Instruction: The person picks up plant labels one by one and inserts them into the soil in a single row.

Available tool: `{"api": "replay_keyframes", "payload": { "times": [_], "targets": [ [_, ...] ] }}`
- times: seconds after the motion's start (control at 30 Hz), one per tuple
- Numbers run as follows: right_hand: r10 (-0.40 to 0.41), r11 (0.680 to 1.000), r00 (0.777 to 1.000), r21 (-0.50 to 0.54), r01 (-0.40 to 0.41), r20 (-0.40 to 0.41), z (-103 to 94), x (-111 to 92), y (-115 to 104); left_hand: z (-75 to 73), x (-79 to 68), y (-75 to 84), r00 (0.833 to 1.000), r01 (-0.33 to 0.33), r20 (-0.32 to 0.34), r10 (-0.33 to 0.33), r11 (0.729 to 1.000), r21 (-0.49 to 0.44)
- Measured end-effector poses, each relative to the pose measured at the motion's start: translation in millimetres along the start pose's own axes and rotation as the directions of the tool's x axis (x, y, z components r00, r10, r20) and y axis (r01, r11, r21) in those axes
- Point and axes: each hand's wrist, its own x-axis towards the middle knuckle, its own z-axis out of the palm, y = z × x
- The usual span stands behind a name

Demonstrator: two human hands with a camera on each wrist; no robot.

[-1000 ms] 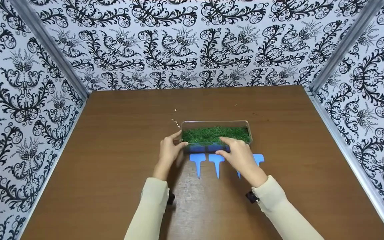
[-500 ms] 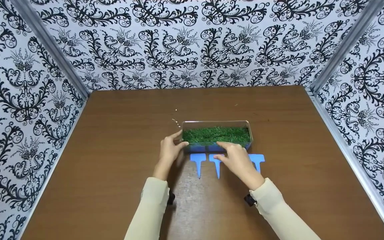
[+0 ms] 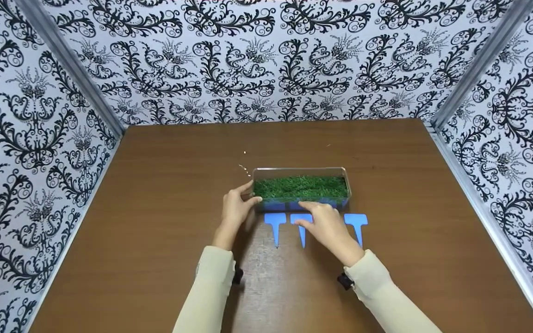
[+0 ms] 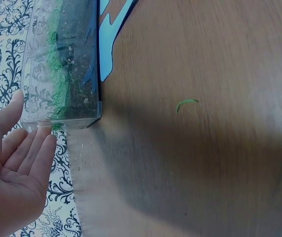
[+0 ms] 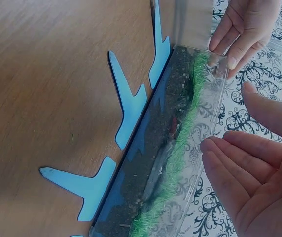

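A clear plastic tub [image 3: 301,171] holds dark soil topped by green artificial grass [image 3: 294,186]. At its left end my left hand [image 3: 235,207] holds the corner, thumb at the front rim and fingers along the end wall. My right hand [image 3: 329,226] hovers by the tub's front wall, thumb and fingers apart and nothing between them. Several blue T-shaped plant labels lie in a row in front, including a left label [image 3: 275,222] and a right label [image 3: 356,222]. The right hand partly covers a middle label [image 3: 300,217] and hides another in the head view.
Brown wooden table [image 3: 164,222] extends around the tub. Small white specks [image 3: 244,170] lie behind its left end, and a loose green blade [image 4: 186,102] lies on the wood. Patterned walls [image 3: 266,60] enclose the back and sides.
My right hand has drawn back from over the grass toward the front wall and slightly left, uncovering the right label. The left hand and tub have stayed put.
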Motion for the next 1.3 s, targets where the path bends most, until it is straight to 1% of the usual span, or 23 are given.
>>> {"api": "replay_keyframes", "payload": {
  "times": [0.2, 0.4, 0.67, 0.73, 0.93, 1.1, 1.2, 1.3],
  "targets": [
    [0.014, 1.0, 1.0, 0.008, -0.015, 0.012, 1.2, 0, -1, 0.0, 0.2, 0.1, 1.0, 0.004, 0.007, -0.004, 1.0, -0.003],
    [0.021, 1.0, 1.0, 0.008, -0.021, 0.017, 3.2, -1, -1, -0.1, 0.3, 0.6, 1.0, 0.012, 0.02, -0.012, 0.999, -0.038],
    [0.011, 1.0, 0.999, 0.012, -0.011, 0.035, 6.1, -2, -2, 0.5, -0.5, 0.3, 1.0, 0.013, 0.022, -0.012, 0.998, -0.059],
    [0.003, 1.0, 0.999, 0.024, -0.004, 0.036, 7.5, -1, -2, 0.8, -0.1, 0.1, 0.999, 0.019, 0.029, -0.017, 0.997, -0.077],
    [0.002, 0.998, 0.999, 0.055, -0.004, 0.048, 11.6, -1, -2, 2.1, 1.2, -2.1, 0.999, -0.002, 0.033, 0.006, 0.992, -0.13],
    [0.011, 0.998, 0.997, 0.064, -0.016, 0.073, 13.2, -1, -6, 1.3, 0.5, -1.4, 0.999, 0.006, 0.036, -0.001, 0.991, -0.131],
    [0.006, 0.998, 0.997, 0.07, -0.011, 0.08, 14.6, -1, -7, 0.6, -0.5, 0.0, 0.999, 0.017, 0.038, -0.012, 0.992, -0.127],
    [-0.015, 0.997, 0.997, 0.075, 0.009, 0.079, 16.4, -1, -8, 0.6, -1.1, 0.5, 0.999, 0.012, 0.037, -0.008, 0.992, -0.122]
  ]
}}
